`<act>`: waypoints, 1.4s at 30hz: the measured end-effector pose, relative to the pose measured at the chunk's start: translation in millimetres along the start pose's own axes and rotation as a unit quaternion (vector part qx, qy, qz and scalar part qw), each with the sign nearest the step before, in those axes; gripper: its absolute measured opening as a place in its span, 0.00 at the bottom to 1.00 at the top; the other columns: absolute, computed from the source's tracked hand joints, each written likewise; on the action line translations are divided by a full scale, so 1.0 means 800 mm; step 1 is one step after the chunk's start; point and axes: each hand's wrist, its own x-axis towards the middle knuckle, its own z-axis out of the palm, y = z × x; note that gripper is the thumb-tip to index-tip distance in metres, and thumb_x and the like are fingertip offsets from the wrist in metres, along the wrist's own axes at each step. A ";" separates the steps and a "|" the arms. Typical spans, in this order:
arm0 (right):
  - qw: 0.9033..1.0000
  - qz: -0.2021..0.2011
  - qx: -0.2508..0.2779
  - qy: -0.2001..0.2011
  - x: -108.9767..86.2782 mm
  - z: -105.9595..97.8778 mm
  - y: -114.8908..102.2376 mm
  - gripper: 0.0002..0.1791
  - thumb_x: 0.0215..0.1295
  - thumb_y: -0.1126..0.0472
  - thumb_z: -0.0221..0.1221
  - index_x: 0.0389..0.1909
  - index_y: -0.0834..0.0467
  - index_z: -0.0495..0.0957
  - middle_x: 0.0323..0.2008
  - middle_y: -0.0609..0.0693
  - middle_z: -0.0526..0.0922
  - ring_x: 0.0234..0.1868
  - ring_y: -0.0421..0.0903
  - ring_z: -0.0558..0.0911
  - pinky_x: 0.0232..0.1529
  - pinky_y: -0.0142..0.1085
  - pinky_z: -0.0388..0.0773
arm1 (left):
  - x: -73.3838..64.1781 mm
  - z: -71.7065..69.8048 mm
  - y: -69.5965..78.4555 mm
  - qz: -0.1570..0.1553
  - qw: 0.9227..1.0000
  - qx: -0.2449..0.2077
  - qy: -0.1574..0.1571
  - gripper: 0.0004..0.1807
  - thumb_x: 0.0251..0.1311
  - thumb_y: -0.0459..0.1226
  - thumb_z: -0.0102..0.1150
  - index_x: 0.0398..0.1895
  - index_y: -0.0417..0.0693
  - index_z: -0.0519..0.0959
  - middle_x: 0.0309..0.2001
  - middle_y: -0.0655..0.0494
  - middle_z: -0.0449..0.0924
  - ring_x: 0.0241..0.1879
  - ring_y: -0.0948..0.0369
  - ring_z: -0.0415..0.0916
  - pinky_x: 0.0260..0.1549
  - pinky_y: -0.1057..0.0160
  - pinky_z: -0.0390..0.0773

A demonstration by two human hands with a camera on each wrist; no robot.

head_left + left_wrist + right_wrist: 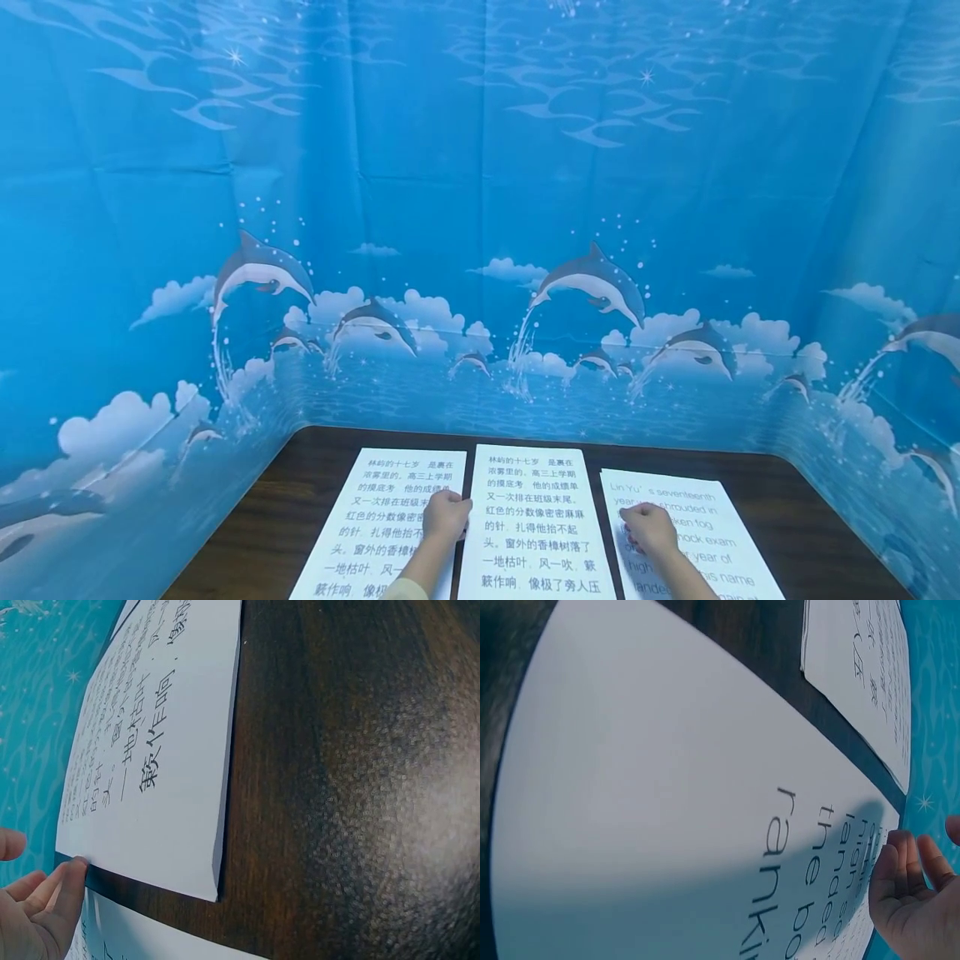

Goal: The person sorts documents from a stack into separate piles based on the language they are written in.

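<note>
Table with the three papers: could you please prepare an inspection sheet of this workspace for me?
Surface: table, dark, wood-like; a glossy light patch shows in the left wrist view.
Job's things: left paper and middle paper, printed in Chinese; right paper, printed in English. They lie side by side, with gaps between.
Clutter: nothing seen.
Grippers: left hand at the left paper's right edge; right hand over the right paper's left part. Whether either presses down, I cannot tell.
Cables: nothing seen.
Surroundings: blue backdrop with dolphins and clouds; fold lines visible.
</note>
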 end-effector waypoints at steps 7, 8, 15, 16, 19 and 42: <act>1.000 0.008 -0.001 -0.007 -0.001 0.006 -0.003 0.15 0.55 0.59 0.52 0.32 0.70 0.71 0.22 0.55 0.73 0.21 0.47 0.72 0.20 0.33 0.69 | 0.002 0.001 -0.003 0.007 1.000 0.003 0.010 0.13 0.47 0.33 0.54 0.33 0.30 0.72 0.18 0.51 0.68 0.17 0.60 0.69 0.15 0.66 0.73; 1.000 0.009 -0.001 -0.010 -0.001 0.007 -0.003 0.15 0.55 0.59 0.52 0.33 0.70 0.71 0.22 0.55 0.73 0.21 0.47 0.72 0.21 0.33 0.70 | 0.003 0.001 -0.004 0.007 1.000 0.004 0.010 0.13 0.47 0.33 0.54 0.32 0.30 0.72 0.18 0.51 0.68 0.17 0.60 0.69 0.14 0.66 0.73; 0.999 0.007 0.006 -0.041 -0.002 0.011 -0.002 0.18 0.53 0.58 0.53 0.35 0.71 0.71 0.24 0.55 0.73 0.23 0.46 0.73 0.21 0.32 0.70 | 0.004 0.001 -0.004 0.003 1.000 0.014 0.012 0.12 0.46 0.33 0.54 0.30 0.31 0.72 0.16 0.51 0.68 0.15 0.60 0.69 0.13 0.67 0.71; 0.999 0.011 0.007 -0.043 -0.002 0.012 -0.002 0.18 0.53 0.58 0.54 0.35 0.71 0.71 0.24 0.55 0.74 0.24 0.46 0.73 0.21 0.32 0.71 | 0.004 0.001 -0.004 0.003 1.000 0.016 0.012 0.11 0.46 0.33 0.54 0.30 0.31 0.72 0.16 0.51 0.68 0.15 0.59 0.69 0.13 0.67 0.71; 0.999 0.016 0.007 -0.051 -0.002 0.014 -0.003 0.18 0.53 0.58 0.54 0.35 0.71 0.71 0.25 0.55 0.74 0.25 0.47 0.74 0.22 0.33 0.72 | 0.005 0.001 -0.004 -0.001 1.000 0.019 0.008 0.11 0.46 0.34 0.54 0.29 0.32 0.71 0.16 0.51 0.68 0.16 0.59 0.69 0.13 0.67 0.71; 0.996 0.034 0.071 -0.046 -0.005 0.027 -0.003 0.16 0.54 0.63 0.51 0.37 0.74 0.69 0.23 0.57 0.73 0.21 0.45 0.75 0.22 0.33 0.73 | 0.012 0.007 -0.016 -0.013 1.000 -0.007 0.005 0.13 0.45 0.32 0.54 0.32 0.29 0.71 0.18 0.50 0.69 0.16 0.60 0.70 0.13 0.67 0.72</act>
